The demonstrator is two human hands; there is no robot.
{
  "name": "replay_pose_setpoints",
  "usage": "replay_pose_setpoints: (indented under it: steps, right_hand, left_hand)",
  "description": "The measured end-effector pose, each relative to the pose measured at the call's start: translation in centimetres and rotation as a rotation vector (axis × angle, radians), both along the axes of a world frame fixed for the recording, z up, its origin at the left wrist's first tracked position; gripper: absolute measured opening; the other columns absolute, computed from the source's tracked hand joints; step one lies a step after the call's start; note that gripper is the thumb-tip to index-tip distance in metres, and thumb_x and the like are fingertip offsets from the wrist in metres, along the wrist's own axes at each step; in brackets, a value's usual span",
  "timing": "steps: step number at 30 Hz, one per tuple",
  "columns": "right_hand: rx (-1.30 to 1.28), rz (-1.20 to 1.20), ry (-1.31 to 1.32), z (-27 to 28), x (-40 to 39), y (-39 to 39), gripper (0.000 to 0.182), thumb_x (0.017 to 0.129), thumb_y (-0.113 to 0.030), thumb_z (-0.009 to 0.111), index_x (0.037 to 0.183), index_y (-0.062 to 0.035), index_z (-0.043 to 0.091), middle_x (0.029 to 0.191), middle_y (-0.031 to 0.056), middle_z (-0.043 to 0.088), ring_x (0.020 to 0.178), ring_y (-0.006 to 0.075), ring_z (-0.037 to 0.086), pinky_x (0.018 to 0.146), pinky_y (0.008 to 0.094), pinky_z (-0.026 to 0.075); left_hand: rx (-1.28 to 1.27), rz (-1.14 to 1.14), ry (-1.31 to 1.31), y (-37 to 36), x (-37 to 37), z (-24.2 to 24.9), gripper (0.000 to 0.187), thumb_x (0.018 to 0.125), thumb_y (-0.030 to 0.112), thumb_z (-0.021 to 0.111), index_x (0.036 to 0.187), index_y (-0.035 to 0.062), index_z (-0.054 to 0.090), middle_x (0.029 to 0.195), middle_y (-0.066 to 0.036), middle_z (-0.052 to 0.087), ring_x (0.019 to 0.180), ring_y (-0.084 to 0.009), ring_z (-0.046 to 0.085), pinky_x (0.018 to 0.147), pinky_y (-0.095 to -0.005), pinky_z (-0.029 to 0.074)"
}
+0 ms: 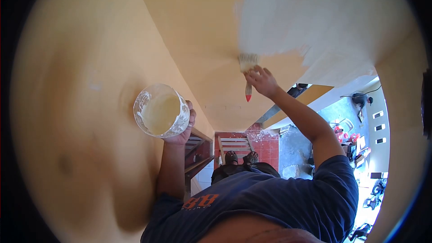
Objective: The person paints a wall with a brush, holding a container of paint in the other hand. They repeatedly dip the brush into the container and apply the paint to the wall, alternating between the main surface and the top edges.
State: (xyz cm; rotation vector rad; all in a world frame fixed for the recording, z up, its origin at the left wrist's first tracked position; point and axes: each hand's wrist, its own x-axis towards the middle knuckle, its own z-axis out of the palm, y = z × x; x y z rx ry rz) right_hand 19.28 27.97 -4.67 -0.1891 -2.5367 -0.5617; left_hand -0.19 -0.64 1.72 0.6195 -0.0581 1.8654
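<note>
My left hand [185, 130] is wrapped round the side of a clear plastic tub [183, 119], which is smeared with white paint. Pale cream paint [159, 112] shows inside it. In my right hand [262, 81] is a paintbrush [248, 63] with a red-tipped handle, pinched near its base. Its bristles point up at the wall and meet the lower edge of a whitish painted patch [288, 13]. Around that patch the wall [202, 31] is yellow-tan.
My feet [240, 157] stand at a wooden ladder [234, 143] above a red tiled floor [267, 148] with white splatters. Another yellow wall [81, 108] runs close on my left. Down to the right, a person [360, 100] is near scattered items on a grey floor [292, 148].
</note>
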Motion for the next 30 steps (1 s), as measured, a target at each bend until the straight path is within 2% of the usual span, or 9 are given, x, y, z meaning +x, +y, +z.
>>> replay_pose_setpoints:
  steps: [3, 6, 9, 15, 18, 20, 24, 28, 30]
  right_hand:
    - [-0.196, 0.013, -0.130, -4.2, 0.9, -1.4, 0.029, 0.074, -0.016, 0.054, 0.103, -0.0150, 0.056, 0.096, -0.0014, 0.055, 0.095, 0.0211, 0.053, 0.072, 0.0355, 0.045]
    - [-0.122, 0.037, -0.060, -4.1, 1.1, -0.2, 0.029, 0.074, -0.014, 0.054, 0.103, -0.0147, 0.057, 0.094, -0.0014, 0.056, 0.090, 0.0197, 0.055, 0.071, 0.0359, 0.043]
    - [-0.141, 0.012, 0.136, 2.7, 0.0, 0.8, 0.037, 0.067, -0.011, 0.059, 0.105, -0.0132, 0.060, 0.087, 0.0017, 0.056, 0.086, 0.0219, 0.055, 0.073, 0.0348, 0.044]
    - [0.055, 0.052, 0.365, 11.3, 1.1, -0.8, 0.035, 0.070, -0.012, 0.058, 0.106, -0.0133, 0.059, 0.086, 0.0014, 0.052, 0.087, 0.0205, 0.054, 0.069, 0.0335, 0.042]
    - [0.027, 0.004, 0.224, 8.3, 1.2, -0.6, 0.032, 0.073, -0.014, 0.057, 0.104, -0.0142, 0.058, 0.090, 0.0018, 0.052, 0.089, 0.0202, 0.053, 0.071, 0.0332, 0.042]
    - [0.081, 0.019, 0.189, 3.3, 0.7, 0.1, 0.025, 0.075, -0.016, 0.055, 0.100, -0.0150, 0.057, 0.092, 0.0004, 0.051, 0.090, 0.0198, 0.052, 0.073, 0.0344, 0.041]
    - [-0.109, 0.016, -0.013, -4.9, 0.4, 0.0, 0.019, 0.075, -0.016, 0.053, 0.094, -0.0160, 0.056, 0.090, -0.0003, 0.053, 0.089, 0.0205, 0.053, 0.074, 0.0364, 0.042]
    - [-0.213, -0.002, -0.112, -6.1, 0.6, -0.9, 0.016, 0.076, -0.017, 0.052, 0.092, -0.0159, 0.055, 0.089, 0.0005, 0.054, 0.088, 0.0206, 0.054, 0.074, 0.0365, 0.042]
    - [-0.174, 0.015, -0.086, -3.8, 0.4, 1.0, 0.020, 0.074, -0.015, 0.054, 0.094, -0.0153, 0.056, 0.091, -0.0001, 0.054, 0.088, 0.0208, 0.054, 0.074, 0.0365, 0.041]
  left_hand:
    - [-0.009, -0.018, -0.011, -0.3, 0.6, 0.2, 0.063, 0.079, 0.045, 0.061, 0.125, 0.0068, 0.046, 0.114, -0.026, 0.044, 0.090, -0.0342, 0.053, 0.077, -0.0347, 0.052]
    - [0.004, -0.011, -0.008, 0.6, 1.5, -0.1, 0.065, 0.078, 0.048, 0.061, 0.125, 0.0064, 0.045, 0.115, -0.026, 0.043, 0.090, -0.0343, 0.053, 0.076, -0.0349, 0.053]
    - [0.009, -0.026, -0.024, 0.7, 1.4, -0.8, 0.070, 0.076, 0.052, 0.062, 0.126, 0.0061, 0.044, 0.115, -0.026, 0.043, 0.090, -0.0341, 0.052, 0.075, -0.0352, 0.053]
    - [0.007, -0.024, -0.032, 0.9, 1.6, -1.4, 0.078, 0.072, 0.057, 0.063, 0.127, 0.0059, 0.043, 0.116, -0.026, 0.043, 0.092, -0.0339, 0.051, 0.073, -0.0349, 0.053]
    - [0.022, -0.024, -0.021, 1.1, 1.4, -1.6, 0.077, 0.072, 0.057, 0.063, 0.126, 0.0058, 0.044, 0.115, -0.026, 0.043, 0.092, -0.0343, 0.051, 0.072, -0.0338, 0.053]
    - [0.028, -0.033, -0.012, 1.1, 1.4, -1.6, 0.076, 0.073, 0.057, 0.063, 0.126, 0.0058, 0.044, 0.115, -0.026, 0.043, 0.092, -0.0346, 0.052, 0.071, -0.0332, 0.054]
    - [0.002, -0.010, -0.002, 1.2, 1.2, -0.9, 0.073, 0.075, 0.056, 0.061, 0.125, 0.0057, 0.046, 0.113, -0.026, 0.044, 0.091, -0.0352, 0.052, 0.070, -0.0331, 0.054]
    - [0.014, -0.005, -0.032, 1.0, 1.4, -0.6, 0.071, 0.076, 0.056, 0.059, 0.124, 0.0057, 0.046, 0.113, -0.027, 0.045, 0.090, -0.0356, 0.053, 0.070, -0.0337, 0.054]
    - [0.022, 0.000, -0.029, 1.1, 1.6, -0.7, 0.071, 0.076, 0.056, 0.059, 0.125, 0.0057, 0.046, 0.114, -0.027, 0.045, 0.090, -0.0357, 0.053, 0.071, -0.0339, 0.053]
